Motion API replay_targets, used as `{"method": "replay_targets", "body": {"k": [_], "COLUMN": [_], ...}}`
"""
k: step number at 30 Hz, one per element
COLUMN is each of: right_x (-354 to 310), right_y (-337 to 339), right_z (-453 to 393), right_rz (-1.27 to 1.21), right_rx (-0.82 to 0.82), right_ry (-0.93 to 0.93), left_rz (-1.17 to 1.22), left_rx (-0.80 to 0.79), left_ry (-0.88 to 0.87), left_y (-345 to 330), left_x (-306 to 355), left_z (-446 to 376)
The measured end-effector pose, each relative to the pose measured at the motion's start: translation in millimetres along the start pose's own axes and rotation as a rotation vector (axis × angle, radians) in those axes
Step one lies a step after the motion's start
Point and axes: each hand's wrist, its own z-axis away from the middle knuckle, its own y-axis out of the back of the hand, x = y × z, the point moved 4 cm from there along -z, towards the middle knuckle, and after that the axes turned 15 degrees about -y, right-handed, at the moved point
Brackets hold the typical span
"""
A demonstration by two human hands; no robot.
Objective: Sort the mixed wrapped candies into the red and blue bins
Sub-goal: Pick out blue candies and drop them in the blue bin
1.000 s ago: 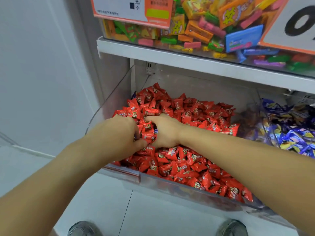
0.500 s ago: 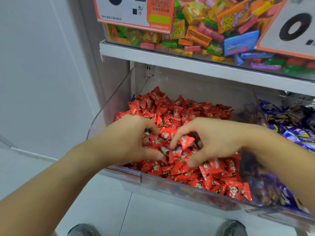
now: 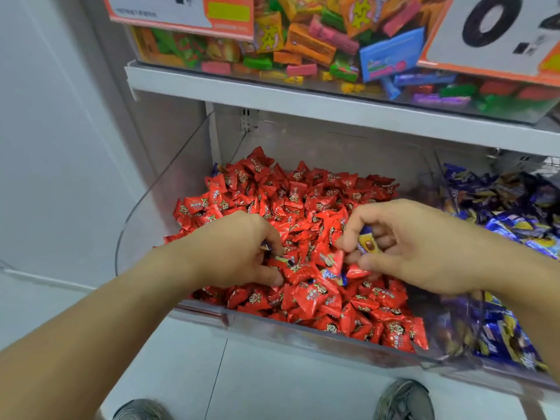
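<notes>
Nearest, two grey rubber-toed shoes (image 3: 404, 400) on the pale tiled floor (image 3: 272, 383), below the front lip of a clear plastic bin (image 3: 145, 207) heaped with red foil-wrapped candies (image 3: 306, 189). Over that heap, both bare forearms reaching in. Left hand (image 3: 233, 250) curled into the near-left of the pile, a small blue-wrapped candy (image 3: 266, 246) pinched at its fingertips. Right hand (image 3: 415, 247) just right of it, fingers bent round a blue-and-yellow wrapped candy (image 3: 368, 245). Between the hands, more blue wrapper edges (image 3: 342, 275) poking out among the red. To the right, a neighbouring clear bin of blue and yellow wrapped candies (image 3: 515, 207), somewhat blurred. Farther up, a white metal shelf edge (image 3: 303, 98), then a clear upper bin of assorted bright chews (image 3: 303, 47), with orange-bordered white price cards (image 3: 491, 31) at the top.
</notes>
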Motion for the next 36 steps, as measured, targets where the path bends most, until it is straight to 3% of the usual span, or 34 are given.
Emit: {"method": "replay_targets", "body": {"k": [3,11,15,18,23,31,36], "right_x": [2.3,-8.4,-10.9,-12.7,-15.0,-9.2,-23.4], "right_y": [-1.0,1.4,-24.7,-31.0,-34.6,-11.3,-21.7], "right_z": [0.1,1.5,-6.0,-9.9,-12.9,-16.5,-25.7], "right_rz": [-0.106,-0.036,0.247,0.384,0.386,0.067,-0.418], "right_rx": [-0.007,0.142,0.131,0.107,0.132,0.27,0.159], "right_ry": [-0.021,-0.025,0.005,-0.004,-0.03,0.019,-0.058], "left_rz": [0.024,-0.048,-0.04,0.129,0.47,0.633,0.729], "left_rx": [0.005,-0.021,0.059,0.161,0.173,0.362,0.394], "left_ry": [0.01,-0.011,0.036,0.113,0.137,0.117,0.21], "left_y": [-0.5,-7.1,11.8,29.5,26.5,39.5,36.8], "left_x": [-4.2,-0.3,-5.3,-11.6,0.7,6.7,-0.3], "left_z": [0.8,-9.1,-2.4,8.6,17.0,22.1,19.9]}}
